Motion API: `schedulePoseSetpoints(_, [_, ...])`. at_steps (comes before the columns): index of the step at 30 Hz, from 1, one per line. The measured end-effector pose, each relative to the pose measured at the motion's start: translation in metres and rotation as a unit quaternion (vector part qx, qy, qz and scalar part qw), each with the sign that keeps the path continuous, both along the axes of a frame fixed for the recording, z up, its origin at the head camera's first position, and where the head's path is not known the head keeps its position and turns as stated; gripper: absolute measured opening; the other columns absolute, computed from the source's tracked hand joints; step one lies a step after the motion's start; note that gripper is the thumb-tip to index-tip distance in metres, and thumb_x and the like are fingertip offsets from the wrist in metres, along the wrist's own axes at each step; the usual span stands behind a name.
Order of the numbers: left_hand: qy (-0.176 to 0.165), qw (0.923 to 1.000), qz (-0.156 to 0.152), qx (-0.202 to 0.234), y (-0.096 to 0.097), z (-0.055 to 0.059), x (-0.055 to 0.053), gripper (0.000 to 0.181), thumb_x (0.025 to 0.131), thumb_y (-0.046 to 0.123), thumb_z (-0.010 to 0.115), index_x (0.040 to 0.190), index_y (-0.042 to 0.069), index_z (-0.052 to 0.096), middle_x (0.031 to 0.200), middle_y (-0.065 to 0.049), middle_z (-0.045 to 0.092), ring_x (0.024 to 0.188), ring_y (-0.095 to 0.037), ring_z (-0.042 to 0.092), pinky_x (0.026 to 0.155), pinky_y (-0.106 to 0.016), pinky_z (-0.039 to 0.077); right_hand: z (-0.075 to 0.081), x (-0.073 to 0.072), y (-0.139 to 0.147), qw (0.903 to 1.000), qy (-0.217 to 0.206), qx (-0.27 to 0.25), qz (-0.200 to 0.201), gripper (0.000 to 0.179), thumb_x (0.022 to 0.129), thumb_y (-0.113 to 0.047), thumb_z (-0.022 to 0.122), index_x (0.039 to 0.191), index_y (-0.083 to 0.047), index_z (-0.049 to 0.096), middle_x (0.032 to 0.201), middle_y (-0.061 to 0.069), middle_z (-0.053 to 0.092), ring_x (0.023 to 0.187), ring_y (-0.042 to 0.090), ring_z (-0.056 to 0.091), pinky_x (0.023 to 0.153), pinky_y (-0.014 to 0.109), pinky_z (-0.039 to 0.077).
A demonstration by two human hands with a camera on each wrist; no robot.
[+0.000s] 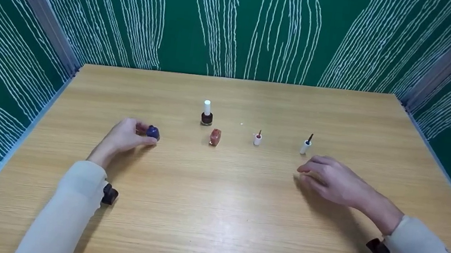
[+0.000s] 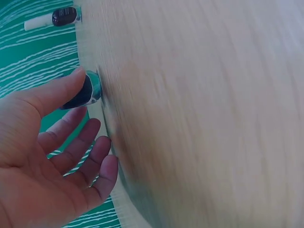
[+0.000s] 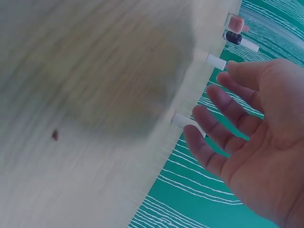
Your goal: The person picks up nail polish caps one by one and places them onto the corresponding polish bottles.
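Observation:
My left hand (image 1: 129, 136) lies on the wooden table (image 1: 214, 219) beside a small dark blue bottle (image 1: 153, 132). In the left wrist view the thumb tip touches the blue bottle (image 2: 85, 91) while the other fingers (image 2: 90, 156) stay loose and apart from it. My right hand (image 1: 330, 180) hovers low at the right, fingers relaxed and holding nothing. Just beyond its fingertips stands a white brush cap (image 1: 305, 146), which the right wrist view shows as a white cap (image 3: 183, 120) close to the fingers (image 3: 209, 142).
A dark bottle with a white cap (image 1: 206, 115) stands mid-table, with an uncapped pinkish bottle (image 1: 215, 137) in front of it. A second white brush cap (image 1: 257, 138) stands between that bottle and my right hand. Green striped walls (image 1: 238, 25) enclose three sides.

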State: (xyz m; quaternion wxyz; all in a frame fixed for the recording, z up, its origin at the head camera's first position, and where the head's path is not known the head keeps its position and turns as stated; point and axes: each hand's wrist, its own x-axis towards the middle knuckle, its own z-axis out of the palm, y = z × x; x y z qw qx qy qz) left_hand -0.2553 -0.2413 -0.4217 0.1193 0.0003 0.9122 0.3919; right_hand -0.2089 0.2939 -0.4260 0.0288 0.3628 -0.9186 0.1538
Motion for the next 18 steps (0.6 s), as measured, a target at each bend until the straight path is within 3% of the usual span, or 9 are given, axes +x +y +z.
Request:
schedulePoseSetpoints(4, [0.002, 1.0000, -0.002, 0.006, 0.003, -0.001, 0.000, 0.047, 0.094, 0.028, 0.076, 0.129, 0.002, 0.060, 0.124, -0.018, 0.060, 0.108, -0.032, 0.052, 0.096, -0.043, 0.043, -0.001, 0.003, -0.001, 0.9996, -0.007, -0.009, 0.024, 0.019, 0.095, -0.008, 0.072, 0.113, -0.007, 0.073, 0.106, 0.002, 0.069, 0.096, 0.014, 0.064, 0.084, 0.040, 0.056])
schedulePoseSetpoints(11, [0.016, 0.9998, -0.011, -0.010, 0.007, -0.004, 0.000, 0.044, 0.095, 0.026, 0.074, 0.129, 0.002, 0.061, 0.119, -0.016, 0.061, 0.103, -0.031, 0.054, 0.087, -0.039, 0.045, -0.002, 0.012, -0.007, 0.9956, -0.087, -0.017, 0.032, 0.025, 0.099, -0.016, 0.068, 0.124, -0.012, 0.069, 0.111, -0.004, 0.067, 0.094, 0.006, 0.062, 0.083, 0.033, 0.057])
schedulePoseSetpoints(18, [0.029, 0.9992, -0.023, -0.016, 0.009, -0.004, 0.002, 0.044, 0.095, 0.027, 0.075, 0.127, 0.000, 0.062, 0.114, -0.016, 0.063, 0.099, -0.029, 0.055, 0.082, -0.036, 0.046, -0.004, 0.014, -0.011, 0.9951, -0.082, -0.025, 0.050, 0.025, 0.101, -0.015, 0.065, 0.125, -0.011, 0.068, 0.107, -0.006, 0.066, 0.090, 0.005, 0.060, 0.077, 0.030, 0.056])
